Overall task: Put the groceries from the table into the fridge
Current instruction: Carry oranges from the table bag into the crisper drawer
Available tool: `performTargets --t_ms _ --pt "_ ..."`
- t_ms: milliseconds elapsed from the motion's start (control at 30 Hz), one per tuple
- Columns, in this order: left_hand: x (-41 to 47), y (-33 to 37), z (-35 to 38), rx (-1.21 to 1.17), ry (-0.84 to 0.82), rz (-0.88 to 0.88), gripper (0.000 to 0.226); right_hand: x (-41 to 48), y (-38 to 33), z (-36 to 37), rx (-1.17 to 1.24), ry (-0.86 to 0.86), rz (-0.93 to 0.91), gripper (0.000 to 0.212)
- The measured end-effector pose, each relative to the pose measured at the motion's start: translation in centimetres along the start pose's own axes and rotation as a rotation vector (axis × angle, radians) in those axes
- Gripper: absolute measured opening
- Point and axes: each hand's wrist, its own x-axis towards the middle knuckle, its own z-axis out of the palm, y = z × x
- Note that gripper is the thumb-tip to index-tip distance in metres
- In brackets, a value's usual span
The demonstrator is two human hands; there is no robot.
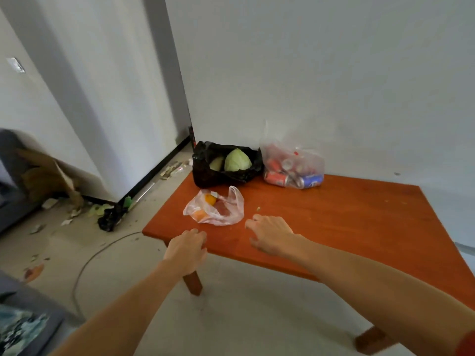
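Observation:
On the low red-brown wooden table (pixel 334 222) lie three bags. A clear bag of fruit (pixel 214 208) with an orange inside sits near the front left corner. Behind it a black bag (pixel 205 173) holds a green cabbage (pixel 237 160). To its right a clear bag of drink cans (pixel 293 167) leans by the wall. My left hand (pixel 187 249) hovers over the table's front left edge, fingers loosely curled, holding nothing. My right hand (pixel 271 233) is above the tabletop just right of the fruit bag, fingers spread and empty. The white fridge (pixel 123 106) stands at the left, door closed.
Litter, scraps and a black bag (pixel 110 219) lie on the floor at the fridge's foot. A cable (pixel 84 268) curves across the floor. Cardboard (pixel 51 176) leans at the far left, beside grey furniture. A white wall backs the table.

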Motion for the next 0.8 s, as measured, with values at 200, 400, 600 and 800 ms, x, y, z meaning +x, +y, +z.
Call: performTargets --t_ms 200,400,600,800 --pt "9.0 -7.7 0.2 -0.033 -0.005 0.084 0.026 10.5 -0.7 0.2 0.076 -0.005 0.087 0.038" --pt "17.0 -13.7 0.5 0.020 -0.059 0.170 0.026 18.4 -2.4 1.8 0.053 -0.052 0.142 0.035" --pt "25.1 -15.5 3.5 0.021 -0.124 0.283 0.024 23.6 -1.0 5.5 0.133 -0.054 0.171 0.030" --pt "32.1 -15.8 7.0 -0.019 -0.259 0.482 0.031 28.6 0.4 11.3 0.285 -0.162 0.351 0.026"
